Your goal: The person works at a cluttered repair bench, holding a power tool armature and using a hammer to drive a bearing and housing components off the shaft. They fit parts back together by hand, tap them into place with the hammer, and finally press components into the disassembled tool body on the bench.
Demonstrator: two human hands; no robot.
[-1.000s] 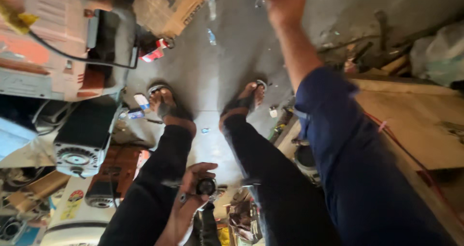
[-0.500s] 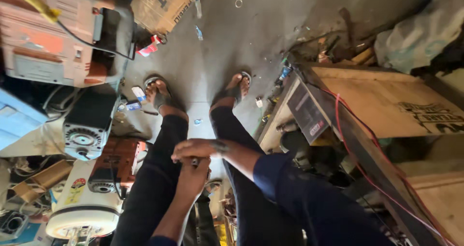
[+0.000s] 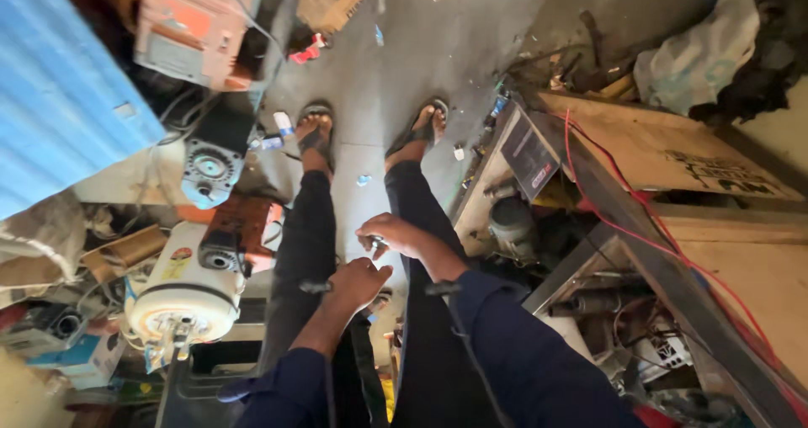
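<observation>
i look down past my own legs to the concrete floor (image 3: pixel 396 66), and both hands meet in front of my knees. my right hand (image 3: pixel 396 236) is curled, thumb and fingers pinched on a small dark metal part (image 3: pixel 376 242) that sits just at its fingertips; it is too small for me to name it better. my left hand (image 3: pixel 355 281) is just below and beside it, fingers folded into a loose fist, knuckles up; i cannot tell whether it grips anything, and it looks to be touching or nearly touching the right hand. both forearms wear dark blue sleeves (image 3: pixel 505 352). my feet in sandals (image 3: pixel 316 129) stand apart on the floor beyond the hands. to my left lies a white electric motor (image 3: pixel 181 297) with a brown-orange unit (image 3: pixel 240 230) just behind it, and farther off a blue-grey motor housing (image 3: pixel 206 171) near an orange machine (image 3: pixel 194 24). to my right stands a wooden table (image 3: pixel 665 154) with a red wire (image 3: pixel 606 213) trailing along its edge, and a grey cylindrical part (image 3: pixel 509 226) tucked underneath it.
</observation>
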